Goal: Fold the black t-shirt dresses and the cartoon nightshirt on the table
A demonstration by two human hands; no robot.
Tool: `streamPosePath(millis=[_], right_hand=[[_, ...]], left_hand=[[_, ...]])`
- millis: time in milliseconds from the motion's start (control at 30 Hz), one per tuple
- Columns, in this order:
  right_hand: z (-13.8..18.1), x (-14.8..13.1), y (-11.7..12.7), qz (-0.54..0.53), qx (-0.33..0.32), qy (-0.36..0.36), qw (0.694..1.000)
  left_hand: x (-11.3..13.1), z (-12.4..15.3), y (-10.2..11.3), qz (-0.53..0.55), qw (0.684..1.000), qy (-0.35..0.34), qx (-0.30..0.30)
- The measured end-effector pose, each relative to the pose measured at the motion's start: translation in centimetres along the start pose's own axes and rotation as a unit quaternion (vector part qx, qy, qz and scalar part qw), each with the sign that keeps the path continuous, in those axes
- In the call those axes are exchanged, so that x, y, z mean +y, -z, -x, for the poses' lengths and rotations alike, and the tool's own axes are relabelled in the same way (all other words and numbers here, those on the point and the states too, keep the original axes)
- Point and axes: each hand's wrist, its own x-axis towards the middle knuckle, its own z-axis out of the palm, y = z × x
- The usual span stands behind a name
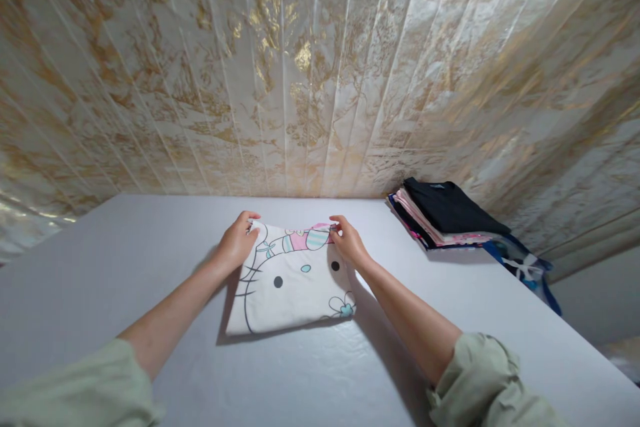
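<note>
A folded white cloth (295, 293) is shown near the middle of a white table (150, 253), laid out as a roughly four-sided, slightly skewed panel. It is gripped at both far corners, and the fabric between them is kept fairly flat. A cartoon cat face is printed on the upper side, turned upside down to the viewer: two black oval eyes, a small mint-green nose and dark whiskers reaching the left edge. Pink and mint-striped shapes are printed along the far edge, and a flower with a mint centre is outlined at the near right corner. The near edge is set slightly aslant, its left end closer to the viewer. Narrow shadows are cast along the left and near edges.
</note>
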Motion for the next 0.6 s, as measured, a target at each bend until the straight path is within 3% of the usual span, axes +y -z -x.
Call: streamPosePath(millis=[233,467,600], right_hand=[[-1.0,0.0,-1.3,0.127,0.012,-0.033,0.991],[-1.1,-0.3,-0.6,0.11,-0.024,-0.098,0.989],[-1.4,-0.3,-0.4,0.12,-0.042,-0.097,0.987]], left_hand=[[-0.6,-1.7,-1.2,-0.083,0.996,0.007,0.014],[-1.8,-1.7,-1.1,-0.118,0.991,0.057,0.0],[-1.5,-1.5,-0.9,-0.139,0.99,0.034,-0.023]])
